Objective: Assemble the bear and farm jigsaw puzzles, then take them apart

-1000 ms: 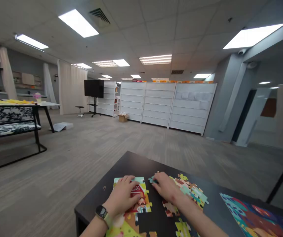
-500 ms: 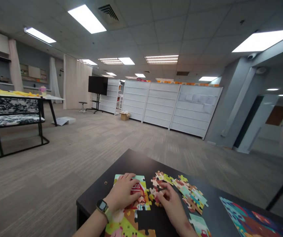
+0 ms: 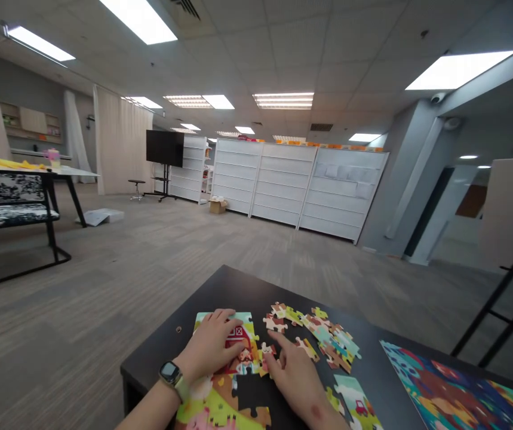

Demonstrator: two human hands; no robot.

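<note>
My left hand (image 3: 214, 343), with a watch on its wrist, lies flat with fingers spread on a joined section of jigsaw puzzle (image 3: 243, 334) showing a red barn. My right hand (image 3: 294, 370) has its index finger stretched out and its thumb apart from it. The thumb tip touches or nearly touches a puzzle piece (image 3: 266, 351) with a pale animal face, against the right edge of the barn section. Below is more joined puzzle (image 3: 220, 400) in green with a pink animal, around a dark gap. Part of the puzzle is hidden under my left hand.
Several loose puzzle pieces (image 3: 339, 343) lie in a heap on the black table (image 3: 233, 286). A joined strip with a red tractor (image 3: 359, 406) is right of my hand. Farther right lies a colourful picture sheet (image 3: 453, 388). A black-legged stand (image 3: 502, 304) stands beyond.
My right hand's fingers have gone from curled together around the face piece to spread, with the index extended. My left hand stays on the puzzle. The view has shifted slightly right.
</note>
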